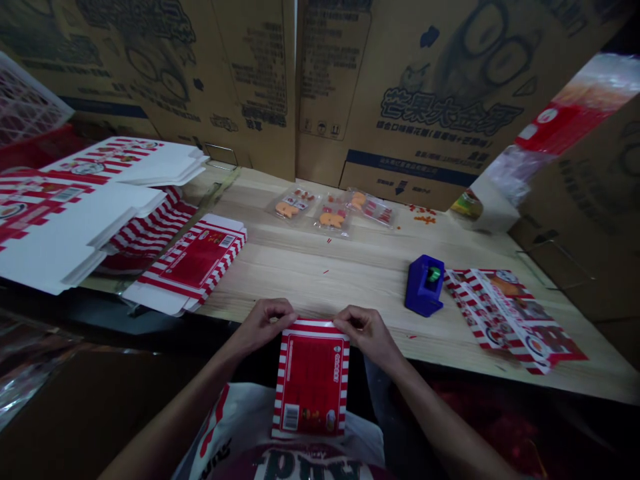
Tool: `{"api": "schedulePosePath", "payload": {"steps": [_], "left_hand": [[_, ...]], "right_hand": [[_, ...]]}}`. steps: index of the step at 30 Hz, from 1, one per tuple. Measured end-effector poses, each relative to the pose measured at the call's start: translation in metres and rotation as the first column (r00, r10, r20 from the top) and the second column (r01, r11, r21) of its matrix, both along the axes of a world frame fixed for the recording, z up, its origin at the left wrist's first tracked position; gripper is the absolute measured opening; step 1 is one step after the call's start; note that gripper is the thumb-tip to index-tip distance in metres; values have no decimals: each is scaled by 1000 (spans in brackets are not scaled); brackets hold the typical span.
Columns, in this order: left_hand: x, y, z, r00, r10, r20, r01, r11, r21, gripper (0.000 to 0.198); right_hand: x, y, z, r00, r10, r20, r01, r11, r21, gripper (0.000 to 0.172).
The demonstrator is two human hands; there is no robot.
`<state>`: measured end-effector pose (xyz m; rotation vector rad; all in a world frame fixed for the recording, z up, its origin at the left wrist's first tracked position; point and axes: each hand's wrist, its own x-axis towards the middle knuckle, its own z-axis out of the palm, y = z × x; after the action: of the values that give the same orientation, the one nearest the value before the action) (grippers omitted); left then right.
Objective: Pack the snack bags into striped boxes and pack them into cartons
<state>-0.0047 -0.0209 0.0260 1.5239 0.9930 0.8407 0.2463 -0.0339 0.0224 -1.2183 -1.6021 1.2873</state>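
Between my two hands, over my lap at the table's front edge, is a red and white striped cardboard box (314, 373) with a barcode low on its left. My left hand (267, 323) pinches its top left corner between thumb and fingers. At the top right corner, my right hand (367, 330) pinches it the same way. A blue tape dispenser (424, 287) with a green roll stands on the table to the right of my right hand. Left of my left hand lies a small stack of similar red and white cartons (193, 263).
Flat striped cartons (95, 207) are piled at left. Clear packets (331, 215) with orange pieces lie at the back of the wooden table (290, 267). Printed striped sheets (515, 317) lie at right. Large brown cardboard boxes (320, 157) wall the back.
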Motion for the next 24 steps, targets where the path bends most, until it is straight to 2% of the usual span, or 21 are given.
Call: {"api": "schedulePosePath", "payload": {"steps": [3, 6, 8, 10, 13, 15, 18, 19, 20, 21, 22, 24], "left_hand": [[2, -9, -6, 999, 6, -39, 0, 988, 153, 11], [10, -19, -19, 998, 54, -25, -48, 982, 184, 10], [18, -25, -28, 991, 116, 61, -121, 989, 90, 10], [27, -29, -36, 961, 201, 192, -181, 977, -116, 15], [37, -31, -40, 905, 297, 305, -155, 898, -412, 34], [41, -29, -38, 899, 311, 307, -141, 872, -469, 31], [41, -27, -32, 907, 322, 271, -189, 887, -421, 24], [40, -26, -31, 910, 328, 252, -211, 892, -399, 23], [39, -26, -30, 911, 340, 232, -235, 892, -385, 23], [38, -25, -31, 911, 351, 214, -253, 889, -383, 23], [37, -25, -32, 911, 358, 203, -258, 881, -396, 24], [36, -24, -36, 910, 358, 208, -235, 860, -453, 26]], "right_hand": [[3, -12, -9, 998, -28, 56, 20, 989, 144, 12], [-2, -26, -21, 989, -130, 65, 111, 964, 242, 9], [-9, -36, -29, 974, -219, 53, 196, 941, 276, 13], [-17, -44, -35, 951, -307, 25, 287, 913, 291, 12], [-25, -54, -40, 935, -354, -12, 343, 897, 280, 12], [-25, -57, -41, 940, -340, -29, 337, 910, 241, 22], [-11, -52, -38, 916, -382, -120, 398, 903, 161, 39], [-2, -46, -37, 885, -440, -155, 462, 874, 154, 37], [11, -39, -35, 834, -521, -183, 548, 820, 165, 30], [27, -30, -34, 761, -616, -203, 648, 737, 194, 23], [46, -21, -33, 670, -713, -208, 742, 629, 232, 18], [87, -5, -31, 474, -862, -179, 862, 413, 295, 21]]}}
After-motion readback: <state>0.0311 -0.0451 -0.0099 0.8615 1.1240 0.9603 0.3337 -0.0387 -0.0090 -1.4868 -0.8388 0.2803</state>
